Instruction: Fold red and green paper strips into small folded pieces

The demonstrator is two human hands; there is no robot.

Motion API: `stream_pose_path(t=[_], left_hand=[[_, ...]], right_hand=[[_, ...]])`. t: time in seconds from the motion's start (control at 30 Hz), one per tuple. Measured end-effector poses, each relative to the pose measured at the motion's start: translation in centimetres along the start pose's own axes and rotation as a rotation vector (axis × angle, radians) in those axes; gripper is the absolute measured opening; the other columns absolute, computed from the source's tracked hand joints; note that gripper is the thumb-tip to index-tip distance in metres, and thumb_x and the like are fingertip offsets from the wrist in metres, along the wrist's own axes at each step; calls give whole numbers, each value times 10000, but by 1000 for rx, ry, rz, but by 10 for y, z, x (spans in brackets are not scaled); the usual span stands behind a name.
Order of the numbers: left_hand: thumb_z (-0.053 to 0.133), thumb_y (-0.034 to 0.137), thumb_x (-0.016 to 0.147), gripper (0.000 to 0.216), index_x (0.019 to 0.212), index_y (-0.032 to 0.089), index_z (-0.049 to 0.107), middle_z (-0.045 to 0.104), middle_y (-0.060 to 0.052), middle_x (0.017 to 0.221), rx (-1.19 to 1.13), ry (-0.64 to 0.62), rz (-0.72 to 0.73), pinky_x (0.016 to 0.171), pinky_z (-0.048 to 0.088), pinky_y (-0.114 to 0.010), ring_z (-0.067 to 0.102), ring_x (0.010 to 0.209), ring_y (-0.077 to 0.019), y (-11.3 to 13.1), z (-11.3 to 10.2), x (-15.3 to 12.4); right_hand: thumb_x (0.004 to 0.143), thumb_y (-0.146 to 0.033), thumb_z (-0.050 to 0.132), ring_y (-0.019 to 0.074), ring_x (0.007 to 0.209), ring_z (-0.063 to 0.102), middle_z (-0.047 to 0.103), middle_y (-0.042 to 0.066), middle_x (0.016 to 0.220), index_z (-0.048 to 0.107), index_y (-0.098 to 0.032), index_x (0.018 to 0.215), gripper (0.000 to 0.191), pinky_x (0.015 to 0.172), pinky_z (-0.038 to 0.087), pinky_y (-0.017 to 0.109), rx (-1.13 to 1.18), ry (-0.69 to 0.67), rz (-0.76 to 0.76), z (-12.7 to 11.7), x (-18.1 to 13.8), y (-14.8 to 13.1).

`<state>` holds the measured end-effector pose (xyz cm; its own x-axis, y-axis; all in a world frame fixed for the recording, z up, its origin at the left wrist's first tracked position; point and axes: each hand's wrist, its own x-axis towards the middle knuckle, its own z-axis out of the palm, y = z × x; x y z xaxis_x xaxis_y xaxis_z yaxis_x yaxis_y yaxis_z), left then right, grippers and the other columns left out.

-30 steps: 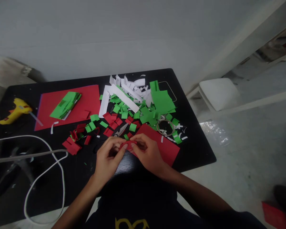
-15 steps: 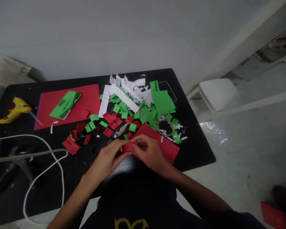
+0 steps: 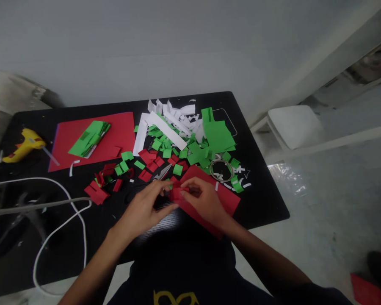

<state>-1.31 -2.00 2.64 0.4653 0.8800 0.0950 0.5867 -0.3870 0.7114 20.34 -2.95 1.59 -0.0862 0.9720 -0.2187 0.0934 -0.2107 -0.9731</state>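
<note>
My left hand (image 3: 146, 207) and my right hand (image 3: 203, 201) meet near the front edge of a black table (image 3: 263, 199). Both pinch a small piece of red paper (image 3: 177, 192) between their fingertips. Under my right hand lies a larger red paper sheet (image 3: 227, 199). Scissors (image 3: 160, 174) lie just beyond my fingers. Cut red, green and white paper pieces (image 3: 174, 146) are heaped further back.
A yellow glue gun (image 3: 23, 144) lies at the far left, its white cable (image 3: 73, 203) looping over the table's left front. A big red sheet (image 3: 114, 131) carries folded green paper (image 3: 89, 139). A tape ring (image 3: 220, 170) sits right of the scraps. A white stool (image 3: 294, 125) stands beyond the table.
Both hands have shifted slightly right and away from me, still working the small red piece. The view has tilted a little.
</note>
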Motion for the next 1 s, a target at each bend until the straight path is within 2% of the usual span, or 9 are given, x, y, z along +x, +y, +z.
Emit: stream_pose_path(t=[0.1, 0.17, 0.3, 0.43, 0.53, 0.63, 0.73, 0.87, 1.0], left_hand=[[644, 436, 972, 263, 1120, 221, 670, 731, -39, 979, 105, 203, -174, 718, 552, -299, 699, 821, -199, -10, -16, 6], [595, 461, 987, 271, 1043, 211, 682, 730, -50, 942, 233, 285, -298, 704, 534, -323, 688, 787, -218, -19, -23, 8], [549, 412, 986, 286, 1076, 185, 698, 722, -114, 1033, 476, 268, -357, 782, 539, -390, 691, 897, -292, -38, -22, 9], [514, 327, 984, 286, 1117, 180, 719, 729, -141, 1080, 553, 217, -385, 773, 536, -402, 696, 926, -318, -47, -16, 11], [510, 310, 982, 260, 1040, 197, 736, 744, -126, 1041, 550, 250, -402, 738, 516, -393, 699, 894, -313, -47, -19, 12], [587, 352, 952, 188, 958, 216, 718, 743, -75, 931, 387, 347, -378, 699, 502, -357, 683, 787, -258, -38, -28, 9], [678, 420, 931, 184, 908, 238, 684, 698, -1, 784, 50, 342, -341, 603, 473, -298, 618, 635, -180, -15, -30, 1], [677, 325, 965, 130, 871, 235, 675, 727, -34, 1038, -171, 277, -203, 733, 534, -296, 685, 867, -181, 22, -7, -7], [672, 238, 971, 103, 870, 221, 654, 698, -66, 1148, -57, 448, -152, 928, 552, -360, 695, 1089, -214, 38, 25, -6]], right_hand=[[832, -270, 741, 204, 863, 751, 777, 50, 906, 699, -191, 892, 107, 812, 597, 348, -22, 41, 21, -9, 1, 3], [830, -268, 738, 206, 856, 748, 776, 51, 898, 694, -192, 885, 104, 802, 593, 351, -31, 55, 25, -11, 2, 5], [827, -258, 730, 204, 847, 748, 775, 48, 888, 693, -196, 874, 86, 783, 595, 347, -13, 45, 30, -7, 2, 8], [831, -253, 724, 202, 850, 751, 771, 45, 884, 694, -195, 881, 82, 787, 602, 346, 6, 29, 24, 1, 2, 7], [839, -255, 721, 200, 837, 751, 766, 39, 871, 688, -197, 879, 77, 781, 606, 345, 6, 27, 20, 3, 1, 5], [851, -251, 711, 199, 817, 748, 760, 33, 853, 678, -203, 874, 63, 767, 607, 340, -22, 42, 2, 4, 1, 4], [868, -244, 696, 202, 827, 751, 761, 36, 865, 676, -207, 884, 45, 780, 610, 338, -69, 87, -32, 6, 0, 3], [892, -246, 693, 204, 850, 756, 768, 41, 905, 682, -214, 925, 47, 803, 618, 338, -107, 144, -73, 11, -2, 4], [902, -263, 707, 199, 823, 760, 767, 35, 907, 684, -227, 955, 68, 790, 628, 329, -97, 169, -113, 16, -6, 2]])
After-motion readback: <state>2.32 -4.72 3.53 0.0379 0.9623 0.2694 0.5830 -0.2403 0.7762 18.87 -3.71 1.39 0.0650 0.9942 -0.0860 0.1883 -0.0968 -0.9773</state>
